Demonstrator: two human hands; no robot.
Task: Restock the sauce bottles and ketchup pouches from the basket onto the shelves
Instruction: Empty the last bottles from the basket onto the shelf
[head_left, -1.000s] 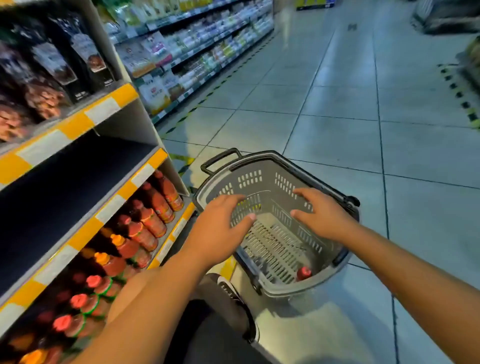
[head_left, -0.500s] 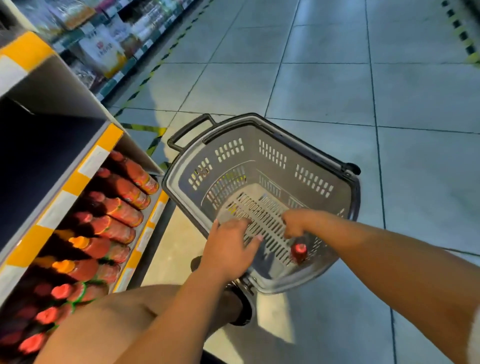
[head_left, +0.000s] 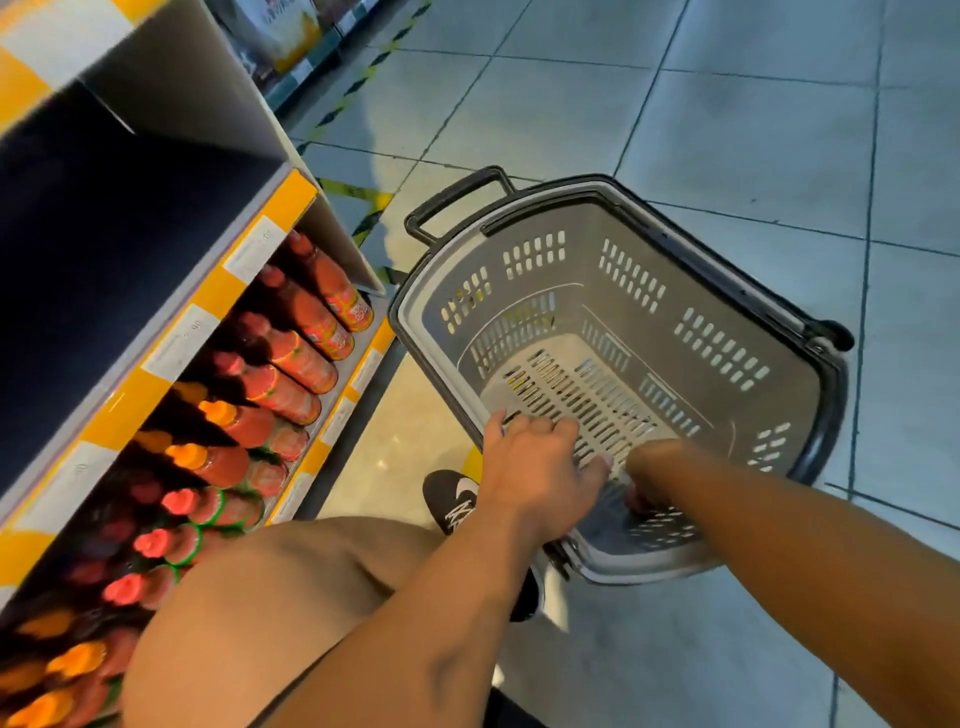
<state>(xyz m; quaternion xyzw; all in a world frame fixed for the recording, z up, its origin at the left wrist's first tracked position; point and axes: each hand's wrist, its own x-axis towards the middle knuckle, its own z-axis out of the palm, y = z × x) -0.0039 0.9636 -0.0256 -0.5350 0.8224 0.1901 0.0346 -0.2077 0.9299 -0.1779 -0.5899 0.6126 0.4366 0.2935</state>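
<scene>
A grey wheeled plastic basket (head_left: 641, 236) stands on the floor tiles to the right of the shelving. My right hand (head_left: 649, 470) reaches down to its near bottom corner. The fingers curl round a red-capped sauce bottle (head_left: 637, 502), of which only a sliver of red shows under the hand. My left hand (head_left: 537, 465) rests with spread fingers on the basket's near left rim. The lowest shelf (head_left: 363, 364) holds rows of red sauce bottles (head_left: 306, 358) with red and orange caps.
The dark shelf (head_left: 114, 228) above the bottle rows has yellow and white price strips along its edge. My bare knee (head_left: 291, 587) and a black shoe (head_left: 453, 501) sit between shelf and basket. The basket's black handle (head_left: 457, 195) points towards the aisle.
The view has tilted down and closer to the basket. My right hand has dropped onto the red-capped bottle at the bottom, and my left hand has come down onto the near rim.
</scene>
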